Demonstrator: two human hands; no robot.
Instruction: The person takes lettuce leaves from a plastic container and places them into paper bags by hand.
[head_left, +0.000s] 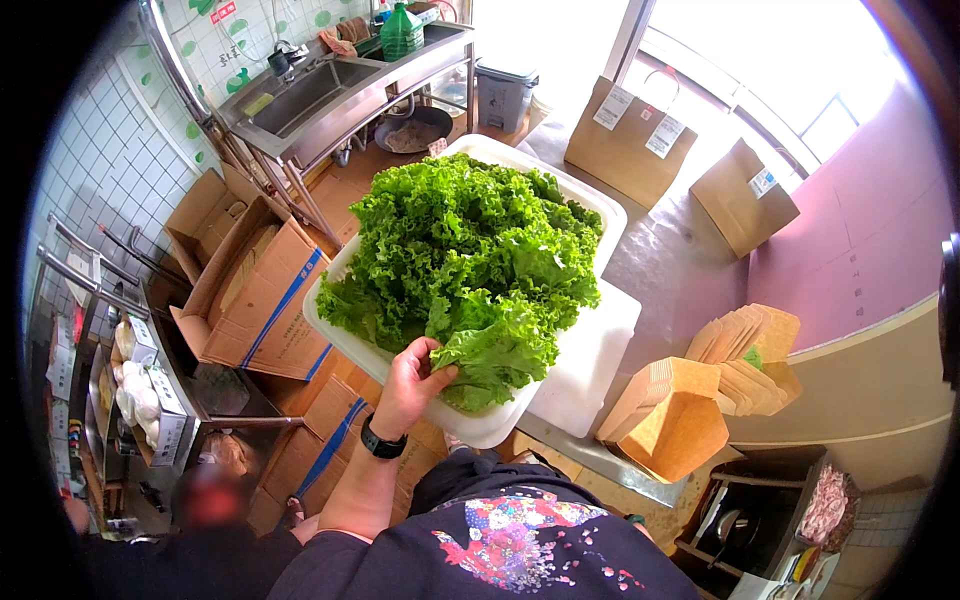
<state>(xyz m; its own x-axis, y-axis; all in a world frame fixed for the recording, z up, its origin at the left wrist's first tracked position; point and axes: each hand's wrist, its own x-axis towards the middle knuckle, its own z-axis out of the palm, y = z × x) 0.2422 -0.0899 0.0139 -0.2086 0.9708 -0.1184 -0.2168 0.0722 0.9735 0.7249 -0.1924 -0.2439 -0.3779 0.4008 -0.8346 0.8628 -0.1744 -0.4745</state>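
Observation:
A white plastic tub (341, 319) heaped with curly green leaf lettuce (480, 232) is in front of me, at the edge of a metal table. My left hand (417, 381), with a dark watch on its wrist, pinches the edge of a lettuce leaf (491, 352) between thumb and fingers at the tub's near side. That leaf lies on top of the heap. My right hand is out of view. Right of the tub sits a white plastic lid or board (592, 352), partly hidden under it.
Stacked kraft paper trays (675, 412) and two paper bags (630, 142) stand on the metal table (660, 277). Cardboard boxes (262, 300) lie on the left floor below a steel sink (315, 90). A co-worker in dark clothes (202, 559) is at the lower left.

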